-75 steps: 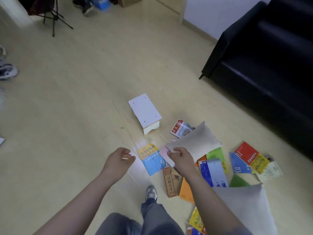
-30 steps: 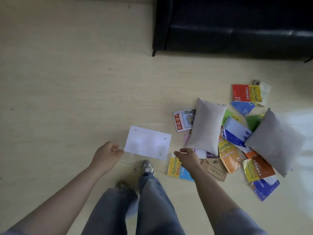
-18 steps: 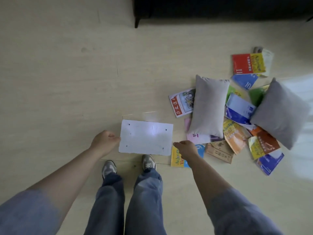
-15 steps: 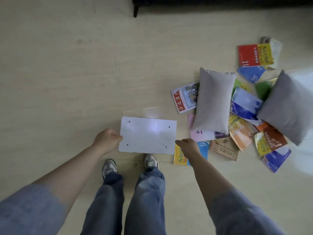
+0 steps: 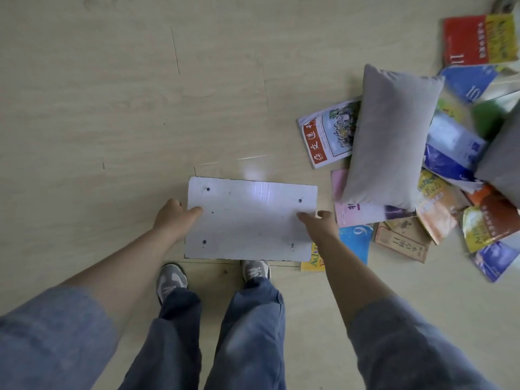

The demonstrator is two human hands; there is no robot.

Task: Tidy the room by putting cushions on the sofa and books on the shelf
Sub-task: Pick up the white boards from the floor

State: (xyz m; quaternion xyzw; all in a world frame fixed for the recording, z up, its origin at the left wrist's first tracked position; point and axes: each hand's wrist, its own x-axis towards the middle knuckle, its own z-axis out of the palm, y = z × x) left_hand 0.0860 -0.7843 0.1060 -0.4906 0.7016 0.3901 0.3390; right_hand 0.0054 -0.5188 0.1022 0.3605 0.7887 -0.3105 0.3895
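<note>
Just pale wood-look plank floor [image 5: 112,108] everywhere, thin seams showing, and a soft glare patch [image 5: 252,171] mid-frame.

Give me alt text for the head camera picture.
From above, a person's left hand and right hand hold the short ends of a white board over a pale wood floor. At right, a beige cushion lies on scattered books.

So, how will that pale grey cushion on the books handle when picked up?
The pale grey cushion looks plump and soft, so probably light and saggy if lifted by a corner. Its fabric looks matte, likely not slippery. The glossy books beneath may slide.
</note>
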